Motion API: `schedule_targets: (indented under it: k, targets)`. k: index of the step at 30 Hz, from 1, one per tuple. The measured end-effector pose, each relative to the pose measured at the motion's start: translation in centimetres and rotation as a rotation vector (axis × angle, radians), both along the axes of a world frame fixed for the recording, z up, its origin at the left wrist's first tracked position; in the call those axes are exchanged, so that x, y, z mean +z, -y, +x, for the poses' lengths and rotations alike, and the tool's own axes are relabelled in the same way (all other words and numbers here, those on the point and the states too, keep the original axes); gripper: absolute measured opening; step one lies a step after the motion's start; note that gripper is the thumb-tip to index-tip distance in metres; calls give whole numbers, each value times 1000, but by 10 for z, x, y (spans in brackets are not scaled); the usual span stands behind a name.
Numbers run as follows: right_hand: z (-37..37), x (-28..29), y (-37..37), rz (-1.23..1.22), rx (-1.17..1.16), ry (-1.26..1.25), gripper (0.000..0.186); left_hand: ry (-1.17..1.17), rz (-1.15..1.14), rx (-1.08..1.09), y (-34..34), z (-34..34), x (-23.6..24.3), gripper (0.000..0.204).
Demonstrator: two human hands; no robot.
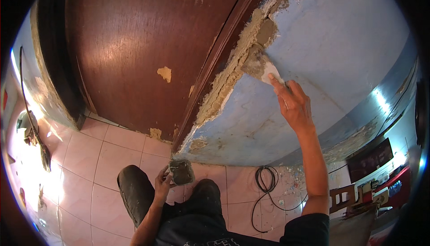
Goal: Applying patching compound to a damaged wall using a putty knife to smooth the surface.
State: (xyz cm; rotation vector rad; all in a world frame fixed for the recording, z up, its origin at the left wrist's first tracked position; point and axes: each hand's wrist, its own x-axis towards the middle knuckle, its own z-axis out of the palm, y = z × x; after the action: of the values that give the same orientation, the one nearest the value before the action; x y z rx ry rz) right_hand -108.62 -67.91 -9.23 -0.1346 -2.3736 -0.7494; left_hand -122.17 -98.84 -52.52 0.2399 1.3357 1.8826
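Blue wall [340, 40], paint worn and scraped, meets a dark brown door frame [224, 53]. A rough band of tan filler [233, 67] runs along that joint, patchy lower down. Brown door [134, 44] beside it, chipped in spots.

Right hand [293, 105] raised, fingers closed on the handle of a putty knife [262, 64]; the blade lies flat against the wall at the filler's edge.

Left hand [162, 183] low, above the knees, gripping a small tub [181, 172] of grey mix by its rim.

Floor [89, 156]: pink tiles, glare at left. Black cable [266, 179] coiled at the wall's foot.
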Motion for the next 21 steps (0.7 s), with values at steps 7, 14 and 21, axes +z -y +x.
schedule_targets:
  k: [7, 14, 21]
  targets:
    - [43, 5, 26, -8, -111, 41, 66, 32, 62, 4, 0, 1, 2, 53]
    - [4, 19, 56, -5, -20, -80, 59, -16, 47, 5, 1, -5, 3, 52]
    - [0, 20, 41, 11, -97, -57, 58, 37, 59, 10, 2, -3, 8, 55]
